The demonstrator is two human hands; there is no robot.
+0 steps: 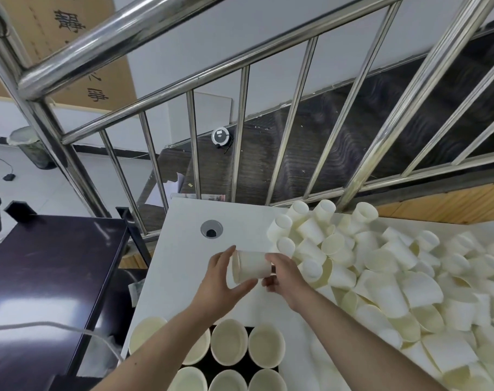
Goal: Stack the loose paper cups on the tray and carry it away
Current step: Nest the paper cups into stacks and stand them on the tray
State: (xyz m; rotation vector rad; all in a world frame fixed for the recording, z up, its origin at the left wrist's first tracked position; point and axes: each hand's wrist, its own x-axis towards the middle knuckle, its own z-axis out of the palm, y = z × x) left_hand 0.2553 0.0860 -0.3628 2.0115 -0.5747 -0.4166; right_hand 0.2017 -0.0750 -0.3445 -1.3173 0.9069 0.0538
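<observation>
Both hands hold one paper cup [251,265] lying on its side above the white table [183,249]. The left hand [223,280] curls round its rim end; the right hand [279,277] covers its base, so the fingertips there are hidden. Below the hands, upright cups [229,341] stand on a dark tray [250,330], cut off at the frame's bottom. Right of the right hand, a pile [395,277] of smooth, tapered cups.

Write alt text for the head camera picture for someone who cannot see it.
Two bare hands, left hand and right hand, hold one cream paper cup sideways over a white table. A heap of loose cream paper cups lies right; upright cups on a dark tray sit nearest.
</observation>
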